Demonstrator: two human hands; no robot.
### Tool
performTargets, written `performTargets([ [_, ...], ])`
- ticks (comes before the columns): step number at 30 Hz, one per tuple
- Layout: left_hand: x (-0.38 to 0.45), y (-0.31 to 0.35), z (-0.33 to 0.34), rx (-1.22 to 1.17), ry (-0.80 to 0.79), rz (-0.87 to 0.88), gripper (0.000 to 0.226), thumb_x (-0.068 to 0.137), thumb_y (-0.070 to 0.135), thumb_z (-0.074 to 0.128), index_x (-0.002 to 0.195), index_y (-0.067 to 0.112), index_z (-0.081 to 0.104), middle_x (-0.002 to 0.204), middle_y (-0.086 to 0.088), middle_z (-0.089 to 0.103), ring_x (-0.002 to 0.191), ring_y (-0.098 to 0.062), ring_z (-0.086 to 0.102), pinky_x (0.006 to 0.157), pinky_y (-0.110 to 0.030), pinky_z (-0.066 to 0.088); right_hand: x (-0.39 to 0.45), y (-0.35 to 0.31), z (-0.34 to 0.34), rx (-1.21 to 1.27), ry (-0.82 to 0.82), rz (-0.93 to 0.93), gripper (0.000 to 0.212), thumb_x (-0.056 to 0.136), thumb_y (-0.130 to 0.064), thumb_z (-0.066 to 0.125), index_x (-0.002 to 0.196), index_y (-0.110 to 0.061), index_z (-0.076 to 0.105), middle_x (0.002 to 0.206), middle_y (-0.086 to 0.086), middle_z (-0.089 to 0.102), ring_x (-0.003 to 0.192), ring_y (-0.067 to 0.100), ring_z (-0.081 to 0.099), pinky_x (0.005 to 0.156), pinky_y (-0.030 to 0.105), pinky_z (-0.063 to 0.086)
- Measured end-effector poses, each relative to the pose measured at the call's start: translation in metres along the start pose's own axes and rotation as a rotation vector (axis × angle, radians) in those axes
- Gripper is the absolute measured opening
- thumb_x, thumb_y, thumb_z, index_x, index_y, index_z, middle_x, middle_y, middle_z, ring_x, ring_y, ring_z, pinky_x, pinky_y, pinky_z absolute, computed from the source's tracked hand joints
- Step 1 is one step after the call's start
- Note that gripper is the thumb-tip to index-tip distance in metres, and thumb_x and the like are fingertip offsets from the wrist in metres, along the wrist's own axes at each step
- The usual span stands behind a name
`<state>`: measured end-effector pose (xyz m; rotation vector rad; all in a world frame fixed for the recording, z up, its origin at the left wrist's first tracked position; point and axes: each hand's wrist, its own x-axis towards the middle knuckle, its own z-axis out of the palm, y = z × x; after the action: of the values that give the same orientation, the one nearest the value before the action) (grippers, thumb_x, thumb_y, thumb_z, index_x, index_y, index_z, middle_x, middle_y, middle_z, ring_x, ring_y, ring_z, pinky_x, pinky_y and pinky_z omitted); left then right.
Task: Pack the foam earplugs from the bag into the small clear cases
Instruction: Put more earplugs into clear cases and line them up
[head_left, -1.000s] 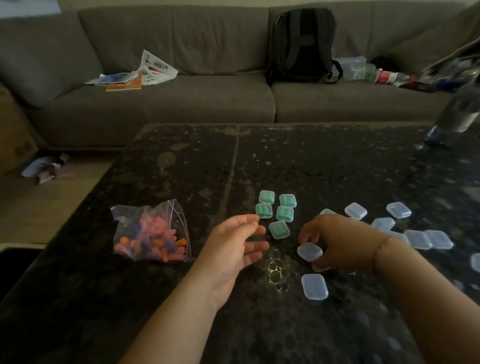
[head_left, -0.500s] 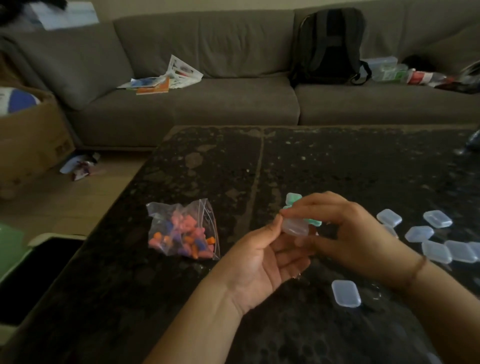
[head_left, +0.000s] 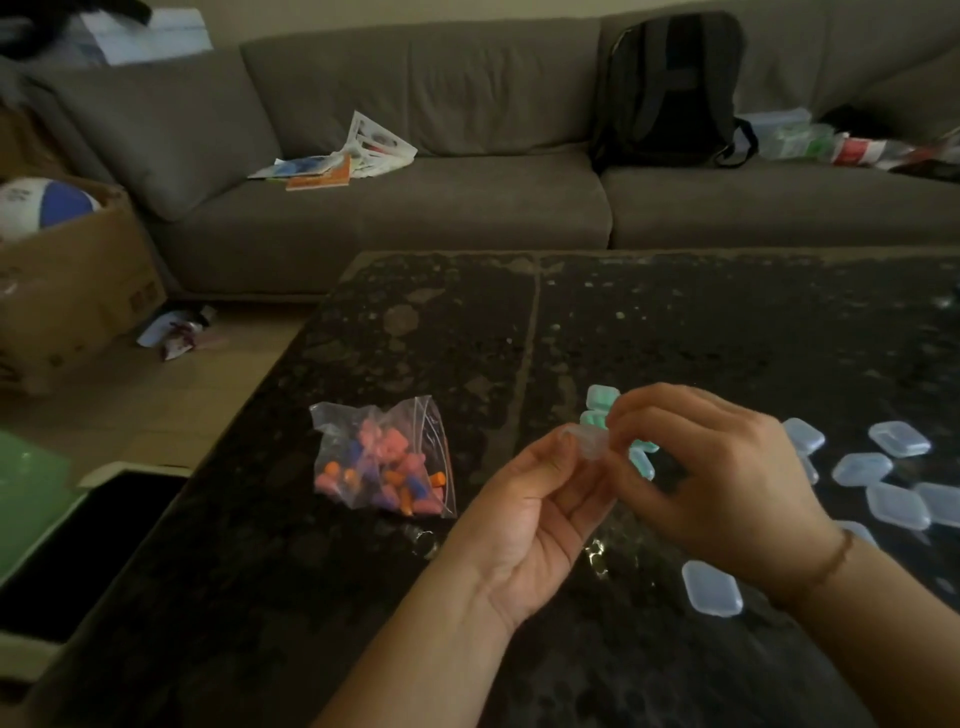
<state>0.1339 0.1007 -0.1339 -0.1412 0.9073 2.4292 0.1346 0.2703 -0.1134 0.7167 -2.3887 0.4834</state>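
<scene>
A small clear case (head_left: 587, 441) is held above the dark table (head_left: 415, 322) between both hands. My left hand (head_left: 535, 514) pinches its left side with thumb and fingers. My right hand (head_left: 717, 467) grips its right side from above. A clear zip bag (head_left: 384, 462) of pink, orange and blue foam earplugs lies on the table left of my hands. Several cases with green contents (head_left: 602, 397) sit behind my hands, partly hidden. Several empty clear cases (head_left: 898, 439) lie to the right, and one (head_left: 711, 587) lies under my right wrist.
A grey sofa (head_left: 415, 208) runs behind the table with papers (head_left: 337, 166), a black backpack (head_left: 670, 88) and plastic items on it. A cardboard box (head_left: 67, 280) with a ball stands on the floor at left. The table's left edge is near the bag.
My right hand picked a clear case off the table and brought it to my left hand; both now hold it raised. The view has shifted left.
</scene>
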Motion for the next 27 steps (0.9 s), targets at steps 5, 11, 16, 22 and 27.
performTargets([
  [5,-0.004,-0.003,-0.001,-0.007,0.001,-0.007,0.030,0.081,0.014,0.065,0.106,-0.001,0.073,0.108,-0.019,0.076,0.095,-0.025,0.077,0.088,-0.035,0.061,0.002,0.000,-0.001,-0.056,-0.052,-0.031,0.022,0.085,-0.038,0.058,0.083,-0.019,0.069,0.093,-0.006,0.068,0.066,0.010,0.063,0.051,0.028,0.053],
  [11,-0.008,0.000,-0.009,0.011,-0.004,0.018,0.020,0.083,0.013,0.064,0.093,0.000,0.075,0.104,-0.017,0.077,0.094,-0.023,0.077,0.085,-0.033,0.063,0.000,-0.004,0.003,-0.064,-0.071,-0.025,0.028,0.086,-0.042,0.054,0.082,-0.019,0.070,0.090,-0.006,0.069,0.062,0.009,0.063,0.048,0.028,0.052],
  [16,-0.013,0.004,-0.024,0.084,0.021,0.034,0.015,0.092,0.013,0.061,0.095,0.005,0.073,0.102,-0.013,0.076,0.095,-0.021,0.075,0.084,-0.030,0.061,0.000,-0.015,0.011,-0.007,-0.052,0.000,0.023,0.084,-0.039,0.064,0.078,-0.018,0.070,0.088,-0.006,0.070,0.060,0.008,0.064,0.046,0.028,0.053],
  [22,-0.028,0.012,-0.037,0.162,0.039,0.011,0.027,0.081,0.013,0.068,0.106,0.008,0.075,0.113,-0.015,0.076,0.102,-0.022,0.075,0.080,-0.030,0.060,0.006,-0.035,0.018,0.096,-0.057,0.104,0.019,0.081,-0.038,0.062,0.080,-0.020,0.069,0.087,-0.007,0.067,0.068,0.009,0.066,0.052,0.028,0.056],
  [27,-0.045,0.031,-0.055,0.288,-0.110,-0.083,0.034,0.095,0.003,0.061,0.128,0.007,0.067,0.117,-0.015,0.072,0.110,-0.026,0.070,0.086,-0.034,0.059,0.034,-0.051,0.025,0.302,-0.173,0.244,0.022,0.081,-0.050,0.054,0.086,-0.032,0.065,0.075,-0.017,0.063,0.071,0.000,0.065,0.054,0.020,0.052],
])
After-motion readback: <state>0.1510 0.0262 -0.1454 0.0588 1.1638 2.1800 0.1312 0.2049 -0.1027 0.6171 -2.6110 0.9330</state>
